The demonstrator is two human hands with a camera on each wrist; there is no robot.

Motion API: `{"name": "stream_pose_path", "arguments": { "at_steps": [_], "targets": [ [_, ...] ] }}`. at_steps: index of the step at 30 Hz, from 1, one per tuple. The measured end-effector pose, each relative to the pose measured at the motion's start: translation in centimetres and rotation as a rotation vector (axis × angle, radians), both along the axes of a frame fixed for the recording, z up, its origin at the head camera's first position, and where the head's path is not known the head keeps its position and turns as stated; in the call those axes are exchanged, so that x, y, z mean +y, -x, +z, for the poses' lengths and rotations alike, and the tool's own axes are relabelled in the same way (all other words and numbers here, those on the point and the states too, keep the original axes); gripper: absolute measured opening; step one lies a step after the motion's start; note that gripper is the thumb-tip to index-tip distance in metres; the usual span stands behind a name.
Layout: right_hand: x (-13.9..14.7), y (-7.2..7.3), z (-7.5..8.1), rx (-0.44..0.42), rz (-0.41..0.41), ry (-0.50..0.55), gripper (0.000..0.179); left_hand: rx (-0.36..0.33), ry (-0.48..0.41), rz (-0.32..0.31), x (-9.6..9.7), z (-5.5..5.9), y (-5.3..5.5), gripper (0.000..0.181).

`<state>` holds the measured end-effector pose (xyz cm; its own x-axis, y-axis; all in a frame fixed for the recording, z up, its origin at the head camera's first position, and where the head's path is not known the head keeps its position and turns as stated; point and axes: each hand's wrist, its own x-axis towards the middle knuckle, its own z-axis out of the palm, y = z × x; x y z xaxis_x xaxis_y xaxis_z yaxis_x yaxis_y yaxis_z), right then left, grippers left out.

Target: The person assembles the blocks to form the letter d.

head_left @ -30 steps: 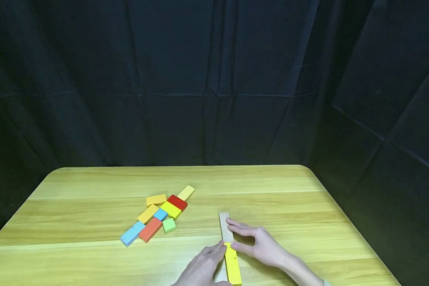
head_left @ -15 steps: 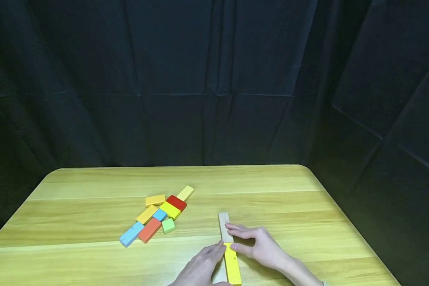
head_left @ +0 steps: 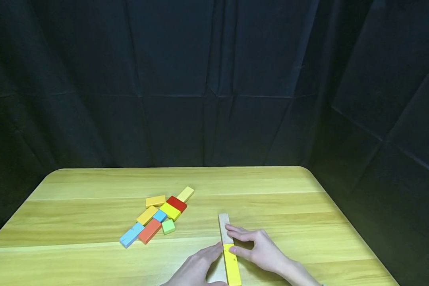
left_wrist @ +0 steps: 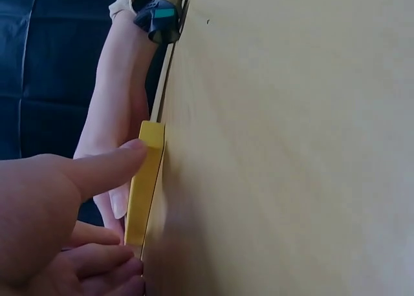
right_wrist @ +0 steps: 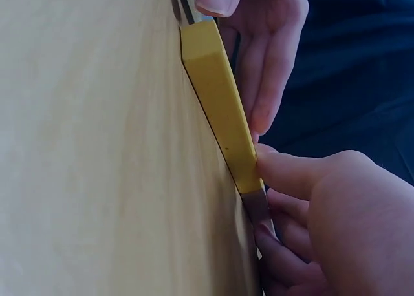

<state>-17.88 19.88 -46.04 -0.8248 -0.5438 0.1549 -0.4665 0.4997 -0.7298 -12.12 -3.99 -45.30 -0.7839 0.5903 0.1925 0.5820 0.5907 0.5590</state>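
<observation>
A long yellow block and a pale wooden block lie end to end in a row at the table's front middle. From the left, my left hand spans the yellow block: fingertips at the seam, thumb low by its near end. In the left wrist view that thumb touches the yellow block near one end. My right hand comes in from the right, thumb on the yellow block's far end and fingers along the pale block. The right wrist view shows the thumb against the yellow block's edge.
Toward the left, several coloured blocks lie grouped flat, among them a dark red block, an orange-red block, a light blue block and a small green block. A dark curtain hangs behind the wooden table.
My left hand has shifted slightly left, its fingertips drawing back from the yellow block's top to its left side. The right hand and both blocks stay nearly where they were.
</observation>
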Motion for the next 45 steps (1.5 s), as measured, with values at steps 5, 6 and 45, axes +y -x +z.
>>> {"name": "stream_pose_path", "arguments": {
  "at_steps": [5,6,45],
  "targets": [
    [-0.2,-0.1,0.0,-0.011,-0.011,-0.006,0.052,-0.074,-0.022,0.0,-1.0,0.3,0.1,0.077],
    [-0.2,-0.1,-0.1,-0.012,-0.011,-0.007,0.052,-0.089,-0.028,0.004,-1.3,0.4,0.1,0.074],
    [-0.1,-0.1,0.1,-0.024,-0.003,-0.02,0.054,-0.301,-0.238,0.184,-17.3,3.1,3.8,0.037]
  ]
}}
